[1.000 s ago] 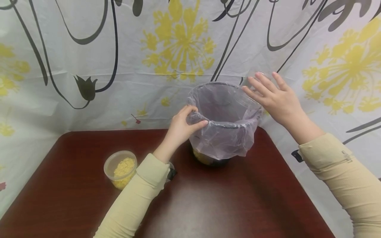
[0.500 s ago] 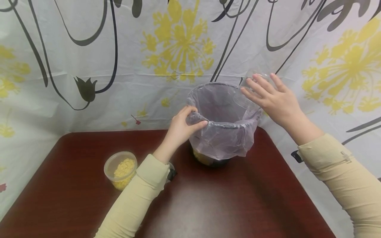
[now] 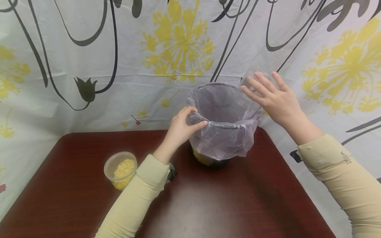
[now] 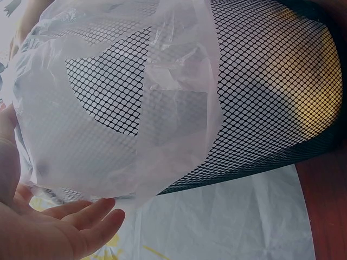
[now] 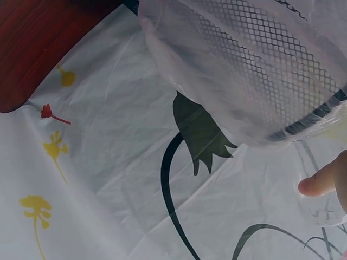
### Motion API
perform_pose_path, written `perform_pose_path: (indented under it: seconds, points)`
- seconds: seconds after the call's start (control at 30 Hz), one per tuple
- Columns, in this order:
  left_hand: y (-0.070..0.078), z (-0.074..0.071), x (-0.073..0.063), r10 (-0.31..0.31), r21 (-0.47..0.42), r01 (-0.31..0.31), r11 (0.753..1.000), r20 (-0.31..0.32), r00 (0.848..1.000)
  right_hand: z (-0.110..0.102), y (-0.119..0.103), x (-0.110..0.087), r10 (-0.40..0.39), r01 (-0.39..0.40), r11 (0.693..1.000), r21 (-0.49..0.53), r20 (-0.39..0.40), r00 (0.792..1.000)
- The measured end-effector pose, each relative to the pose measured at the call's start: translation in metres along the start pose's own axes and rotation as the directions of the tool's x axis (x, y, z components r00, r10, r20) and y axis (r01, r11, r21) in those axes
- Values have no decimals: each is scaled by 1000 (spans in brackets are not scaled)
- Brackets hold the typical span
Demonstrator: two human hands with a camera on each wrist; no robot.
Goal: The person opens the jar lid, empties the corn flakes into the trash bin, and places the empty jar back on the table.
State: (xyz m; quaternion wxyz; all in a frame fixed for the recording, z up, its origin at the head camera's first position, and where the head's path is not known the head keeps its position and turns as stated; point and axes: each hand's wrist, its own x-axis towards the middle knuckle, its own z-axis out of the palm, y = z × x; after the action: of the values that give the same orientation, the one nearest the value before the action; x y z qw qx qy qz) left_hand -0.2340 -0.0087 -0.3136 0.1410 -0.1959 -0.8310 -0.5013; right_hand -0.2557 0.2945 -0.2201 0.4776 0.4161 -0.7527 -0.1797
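A black mesh wastebasket (image 3: 205, 158) stands at the back of the table, lined with a translucent pale-purple bag (image 3: 224, 140) folded over its rim. My left hand (image 3: 184, 127) grips the near-left rim through the bag, thumb toward the front; the left wrist view shows its fingers against the bag. Above the far-right rim, my right hand (image 3: 276, 99) holds a clear plastic container (image 5: 322, 208), tilted over the basket's mouth. The fingers are spread over it, and the thumb presses its side in the right wrist view. Nothing shows inside the clear part.
A round clear tub (image 3: 120, 170) of yellow crumbly bits (image 3: 124, 167) sits left of my left forearm. The dark red table (image 3: 74, 198) ends at a white, flower-printed sheet (image 3: 125, 66) hanging behind and at the sides.
My right hand dips slightly with the clear container, then rises back over the basket's rim. My left hand keeps its place on the rim, and the tub stays put.
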Motion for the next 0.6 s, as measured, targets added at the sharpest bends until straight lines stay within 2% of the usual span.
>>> perform_pose_path:
  seconds: [0.6]
  points:
    - [0, 0, 0, 5, 2, -5, 1000, -1, 1000, -1, 4, 0, 58, -58, 998, -9, -35, 998]
